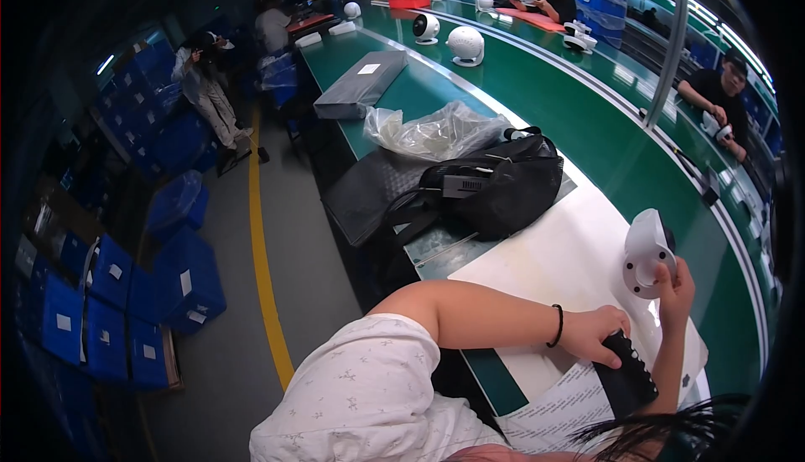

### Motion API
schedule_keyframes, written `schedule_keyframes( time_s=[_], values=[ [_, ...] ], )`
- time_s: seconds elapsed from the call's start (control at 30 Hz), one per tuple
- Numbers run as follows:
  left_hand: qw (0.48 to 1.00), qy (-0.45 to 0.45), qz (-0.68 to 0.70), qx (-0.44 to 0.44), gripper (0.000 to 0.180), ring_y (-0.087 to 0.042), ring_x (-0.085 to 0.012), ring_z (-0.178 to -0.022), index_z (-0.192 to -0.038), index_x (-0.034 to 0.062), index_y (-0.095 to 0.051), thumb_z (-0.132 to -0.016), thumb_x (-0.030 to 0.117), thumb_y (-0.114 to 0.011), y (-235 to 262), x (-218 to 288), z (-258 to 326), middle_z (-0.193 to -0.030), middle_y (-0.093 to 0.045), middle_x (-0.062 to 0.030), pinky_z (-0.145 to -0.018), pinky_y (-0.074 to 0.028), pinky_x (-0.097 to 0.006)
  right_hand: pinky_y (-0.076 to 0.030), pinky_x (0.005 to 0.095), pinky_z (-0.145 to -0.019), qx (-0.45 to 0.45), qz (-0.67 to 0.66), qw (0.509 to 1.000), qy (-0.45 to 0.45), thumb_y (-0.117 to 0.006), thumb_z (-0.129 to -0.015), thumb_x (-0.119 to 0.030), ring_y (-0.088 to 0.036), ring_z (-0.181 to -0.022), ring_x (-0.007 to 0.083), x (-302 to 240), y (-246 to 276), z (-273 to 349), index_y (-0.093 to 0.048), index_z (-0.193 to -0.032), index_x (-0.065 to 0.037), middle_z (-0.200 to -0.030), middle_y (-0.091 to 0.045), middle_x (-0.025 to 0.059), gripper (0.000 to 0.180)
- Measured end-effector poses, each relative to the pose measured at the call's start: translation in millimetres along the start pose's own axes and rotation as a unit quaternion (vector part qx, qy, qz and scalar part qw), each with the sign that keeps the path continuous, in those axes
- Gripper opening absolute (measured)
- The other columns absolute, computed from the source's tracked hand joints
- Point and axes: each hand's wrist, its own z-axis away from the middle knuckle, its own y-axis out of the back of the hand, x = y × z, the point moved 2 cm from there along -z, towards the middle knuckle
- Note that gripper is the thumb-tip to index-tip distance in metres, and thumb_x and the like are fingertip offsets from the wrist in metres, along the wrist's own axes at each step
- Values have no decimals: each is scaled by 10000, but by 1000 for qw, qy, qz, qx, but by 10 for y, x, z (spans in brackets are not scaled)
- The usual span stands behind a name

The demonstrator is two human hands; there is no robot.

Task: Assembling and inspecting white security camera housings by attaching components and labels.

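Your right hand (677, 290) grips the base of the white rounded device (641, 244), at the white sheet's (553, 248) right edge on the green tabletop (496, 380). Your left hand (597, 334) is closed on a black ridged piece (625, 382) (printed paper (553, 407) beside it). Black bag (516, 194) by the sheet's far edge.

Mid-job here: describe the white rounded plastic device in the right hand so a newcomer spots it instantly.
Find the long green worktable, then the broad white sheet nearest the wearer. At its right side, the right hand grips the white rounded plastic device. Unlike the white speckled ball-shaped device standing farther up, it is hand-held, with a few dark round spots around one end.
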Motion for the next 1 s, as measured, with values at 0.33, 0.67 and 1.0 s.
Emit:
schedule_keyframes(
  time_s=[0.33, 0.67, 1.0],
  values=[
    [1000, 7, 5, 1, 284, -380, -287, -1060, -856, -2, -586, -708, 226, -666, 13, 28, -5, -1059, -468, -113, -921, -321, -350, -376, 213, -642, 4, 9, 1000, 1, -566, -860, -290, -475, -704, 80, -4, 7, -4, -557, -919, -4, -752, -538, 16, 292],
    [1000, -3, 11, -16, 287, -390, -284, -1051, -861, -2, -576, -706, 218, -677, -79, -31, -72, -1055, -469, -115, -919, -321, -350, -383, 218, -601, 45, 33, 998, 22, -570, -855, -245, -480, -670, 87, -4, 142, 85, -567, -913, -4, -732, -542, 15, 247],
    [1000, 16, -14, 12, 317, -441, -265, -1073, -989, 24, -592, -729, 178, -687, 8, -28, 31, -1098, -485, -122, -938, -339, -345, -407, 199, -544, -15, -78, 996, -31, -653, -785, -251, -515, -629, 51, -639, 108, 143, -610, -870, -5, -700, -588, 13, 264]
  ],
)
